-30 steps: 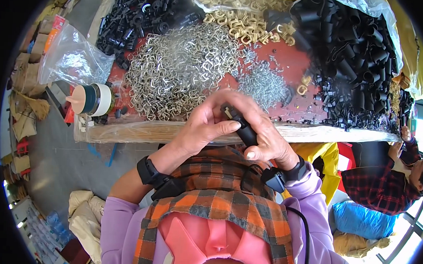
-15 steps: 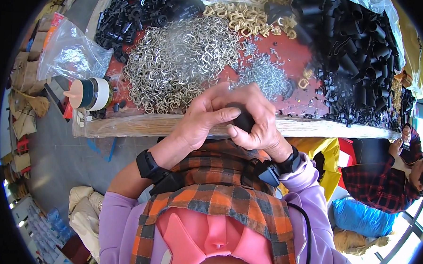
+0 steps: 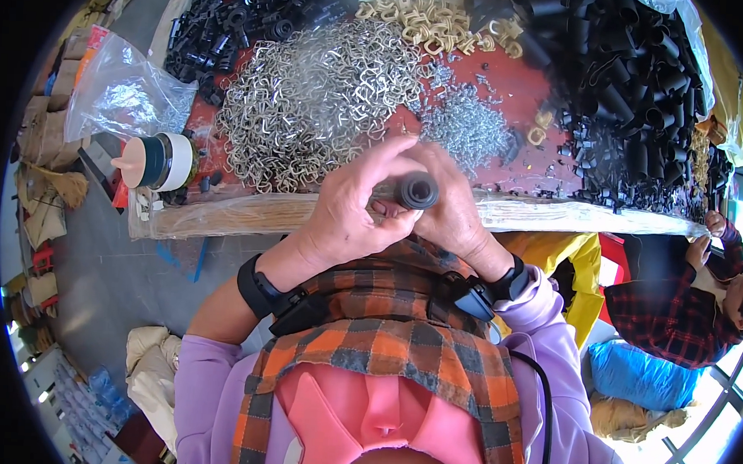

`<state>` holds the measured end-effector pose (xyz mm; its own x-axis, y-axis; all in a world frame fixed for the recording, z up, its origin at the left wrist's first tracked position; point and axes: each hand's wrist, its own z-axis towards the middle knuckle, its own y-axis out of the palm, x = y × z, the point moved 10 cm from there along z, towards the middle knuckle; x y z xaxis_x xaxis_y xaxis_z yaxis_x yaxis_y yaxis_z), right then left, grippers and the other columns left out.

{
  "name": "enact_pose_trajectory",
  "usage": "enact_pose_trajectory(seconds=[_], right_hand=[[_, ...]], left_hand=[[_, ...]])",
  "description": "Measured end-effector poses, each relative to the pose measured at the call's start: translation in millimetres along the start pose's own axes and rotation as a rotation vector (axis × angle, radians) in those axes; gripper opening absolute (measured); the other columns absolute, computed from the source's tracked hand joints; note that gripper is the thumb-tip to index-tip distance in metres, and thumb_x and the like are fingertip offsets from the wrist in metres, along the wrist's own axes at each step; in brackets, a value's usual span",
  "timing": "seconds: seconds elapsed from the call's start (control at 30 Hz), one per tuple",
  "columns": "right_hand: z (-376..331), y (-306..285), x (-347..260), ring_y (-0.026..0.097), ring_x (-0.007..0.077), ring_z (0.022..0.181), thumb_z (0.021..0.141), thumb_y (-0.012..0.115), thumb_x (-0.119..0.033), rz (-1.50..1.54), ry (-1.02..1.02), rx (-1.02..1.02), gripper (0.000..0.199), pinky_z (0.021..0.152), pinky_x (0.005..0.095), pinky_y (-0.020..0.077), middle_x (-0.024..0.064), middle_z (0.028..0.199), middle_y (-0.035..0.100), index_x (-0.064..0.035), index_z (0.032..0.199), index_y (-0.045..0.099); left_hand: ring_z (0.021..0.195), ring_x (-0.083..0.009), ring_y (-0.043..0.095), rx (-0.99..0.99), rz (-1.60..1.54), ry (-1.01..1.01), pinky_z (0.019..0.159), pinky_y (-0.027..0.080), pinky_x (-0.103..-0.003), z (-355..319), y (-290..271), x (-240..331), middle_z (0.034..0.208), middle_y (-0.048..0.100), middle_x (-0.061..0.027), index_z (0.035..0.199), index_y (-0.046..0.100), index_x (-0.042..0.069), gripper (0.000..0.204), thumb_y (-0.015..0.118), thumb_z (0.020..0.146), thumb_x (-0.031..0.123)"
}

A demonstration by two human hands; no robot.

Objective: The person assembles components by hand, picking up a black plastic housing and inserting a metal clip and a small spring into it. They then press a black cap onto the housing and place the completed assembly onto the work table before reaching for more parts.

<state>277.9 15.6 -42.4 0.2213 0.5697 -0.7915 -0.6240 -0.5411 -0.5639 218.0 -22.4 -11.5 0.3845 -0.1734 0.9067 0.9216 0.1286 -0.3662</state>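
Both hands are together just in front of the table's near edge, around a short black tubular part (image 3: 417,191). Its round, hollow end faces up at me. My left hand (image 3: 352,202) curls about its left side, with thumb and fingers bent around it. From the right, my right hand (image 3: 453,204) grips the part, and most of its fingers are hidden behind. Beyond the hands lie a large heap of bent metal rings (image 3: 302,105) and a smaller pile of little silvery pieces (image 3: 467,128), probably screws.
Black tubes (image 3: 635,86) crowd the table's right side, black fittings (image 3: 223,26) its far left, beige clips (image 3: 430,23) the back. A plastic-wrapped wooden rail (image 3: 240,214) borders the near edge. A cup (image 3: 163,163) lies at left. Another person (image 3: 683,320) works at right.
The black part has been turned so its hollow end shows. My left hand has shifted and opened its grip slightly around it, and my right hand has moved behind it.
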Motion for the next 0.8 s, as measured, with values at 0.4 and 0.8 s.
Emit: enact_pose_trajectory(seconds=[0.4, 0.8], right_hand=[[-6.7, 11.9, 8.7, 0.052, 0.0331, 0.08, 0.059, 0.069, -0.023, 0.189, 0.069, -0.118, 0.048, 0.069, 0.0389, 0.042, 0.0157, 0.082, 0.052, -0.0016, 0.097, 0.048], [-22.1, -2.6, -4.5, 0.053, 0.0362, 0.084, 0.066, 0.066, -0.031, 0.221, 0.186, -0.105, 0.067, 0.069, 0.0402, 0.044, 0.0223, 0.093, 0.052, -0.0007, 0.116, 0.032]], left_hand=[[0.08, -0.0171, 0.057, 0.05, 0.035, -0.013, 0.07, 0.045, -0.027, -3.3, -0.4, 3.9, 0.089, 0.057, -0.0085, 0.113, 0.037, 0.002, 0.057, 0.063, 0.062, 0.005], [0.091, -0.0142, 0.05, 0.106, -0.688, -0.351, 0.08, 0.041, -0.026, -15.2, 11.7, -38.2, 0.101, 0.051, -0.0117, 0.111, 0.038, -0.001, 0.045, 0.057, 0.071, 0.003]])
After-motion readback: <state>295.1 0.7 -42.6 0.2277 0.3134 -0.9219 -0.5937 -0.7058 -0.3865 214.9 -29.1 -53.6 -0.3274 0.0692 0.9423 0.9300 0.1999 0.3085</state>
